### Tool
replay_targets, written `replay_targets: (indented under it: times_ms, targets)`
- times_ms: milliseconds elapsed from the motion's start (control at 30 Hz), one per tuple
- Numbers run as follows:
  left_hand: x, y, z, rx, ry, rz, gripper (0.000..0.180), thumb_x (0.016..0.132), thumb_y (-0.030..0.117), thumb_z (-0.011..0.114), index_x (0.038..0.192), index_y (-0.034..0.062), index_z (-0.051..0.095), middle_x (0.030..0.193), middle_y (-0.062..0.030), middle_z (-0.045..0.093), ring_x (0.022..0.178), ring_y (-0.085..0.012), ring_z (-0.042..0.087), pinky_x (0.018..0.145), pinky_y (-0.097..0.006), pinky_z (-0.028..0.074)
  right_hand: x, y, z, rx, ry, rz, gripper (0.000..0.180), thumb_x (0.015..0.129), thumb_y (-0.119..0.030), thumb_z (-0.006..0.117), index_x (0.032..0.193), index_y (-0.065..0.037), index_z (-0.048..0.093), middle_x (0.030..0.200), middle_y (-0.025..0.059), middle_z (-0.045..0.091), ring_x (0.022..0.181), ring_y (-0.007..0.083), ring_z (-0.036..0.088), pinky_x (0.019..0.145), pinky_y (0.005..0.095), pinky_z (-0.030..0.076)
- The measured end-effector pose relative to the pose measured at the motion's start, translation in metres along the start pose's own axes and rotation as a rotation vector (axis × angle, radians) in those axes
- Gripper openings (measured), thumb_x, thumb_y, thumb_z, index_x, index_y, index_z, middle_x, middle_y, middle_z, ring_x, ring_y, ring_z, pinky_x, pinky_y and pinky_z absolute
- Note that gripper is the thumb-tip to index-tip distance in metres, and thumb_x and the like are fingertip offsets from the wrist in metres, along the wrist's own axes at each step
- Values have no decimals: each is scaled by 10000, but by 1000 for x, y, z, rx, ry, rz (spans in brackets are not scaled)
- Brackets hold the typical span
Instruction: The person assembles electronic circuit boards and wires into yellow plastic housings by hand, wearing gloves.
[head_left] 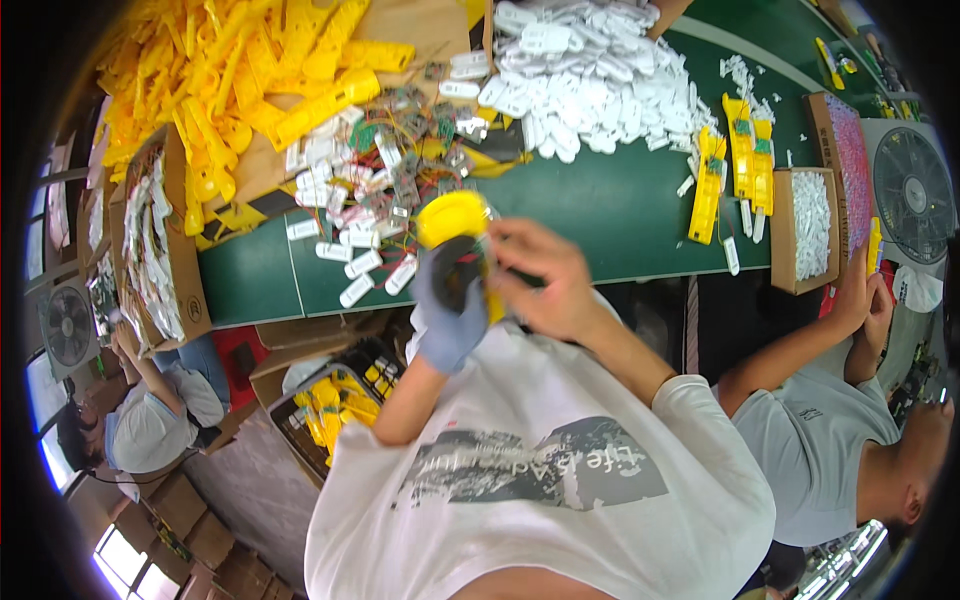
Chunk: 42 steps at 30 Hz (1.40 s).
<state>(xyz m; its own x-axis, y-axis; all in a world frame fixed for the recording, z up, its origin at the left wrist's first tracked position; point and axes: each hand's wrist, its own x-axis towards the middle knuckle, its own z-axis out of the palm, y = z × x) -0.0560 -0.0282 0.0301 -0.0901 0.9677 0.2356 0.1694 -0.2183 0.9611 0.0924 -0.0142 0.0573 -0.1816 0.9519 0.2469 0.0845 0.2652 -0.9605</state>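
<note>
My left hand [452,325], in a grey-blue glove, grips a yellow plastic housing [452,216] with a round black part [458,272] on its face. It is held up in front of my chest, at the table's near edge. My bare right hand [548,280] is at the right side of the housing, its fingers curled and somewhat blurred. Whatever lies between those fingertips is hidden. Just beyond my hands is a tangled heap of small circuit boards with wires [410,150], and white plastic pieces [362,264] lie nearer the edge.
Yellow housings [250,70] heap at far left, white covers [600,85] at far centre. Wired yellow housings [708,190] lie on the green table [620,220] at right, near a carton of small white parts [808,225]. Co-workers [830,430] sit either side. A crate [335,400] stands below.
</note>
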Motion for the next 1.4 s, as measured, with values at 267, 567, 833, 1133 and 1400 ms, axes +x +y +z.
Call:
replay_targets:
  times_ms: [267, 567, 833, 1133, 1400]
  targets:
    - [-121, 39, -195, 943, 403, -338, 476, 838, 3, 518, 1291, -58, 385, 1186, -219, 538, 1048, -287, 554, 898, -313, 413, 30, 4, 3, -216, -184, -30, 254, 793, -159, 642, 1028, -62, 631, 1029, 106, 621, 892, 273, 609, 767, 342, 493]
    - [-161, 15, -279, 1505, -198, -1004, 645, 758, 380, 632, 1273, 38, 446, 1120, -236, 544, 997, -386, 538, 863, -440, 431, 78, 25, -59, -665, 432, -75, 211, 771, -89, 647, 976, -40, 637, 940, 104, 621, 848, 269, 600, 710, 336, 478]
    - [176, 24, -126, 991, -72, 251, 393, 793, 167, 630, 1158, 54, 535, 1144, -158, 543, 1051, -348, 505, 882, -403, 410, 98, 21, -35, -567, 199, 31, 219, 765, -125, 654, 968, -46, 644, 905, 83, 620, 764, 250, 607, 691, 344, 478]
    - [283, -23, -119, 1052, -556, 225, 380, 754, 187, 675, 1089, 46, 566, 1071, -117, 598, 1012, -272, 557, 871, -343, 438, 104, 48, -10, -876, 111, -93, 221, 754, -130, 656, 958, -69, 596, 825, 103, 612, 760, 290, 587, 645, 374, 471]
    - [252, -39, -134, 869, -352, 226, 260, 763, 180, 663, 962, 40, 571, 928, -128, 628, 852, -307, 607, 744, -361, 472, 108, 36, -10, -418, 420, -252, 141, 788, -51, 663, 928, -34, 649, 796, 82, 646, 638, 151, 640, 552, 235, 499]
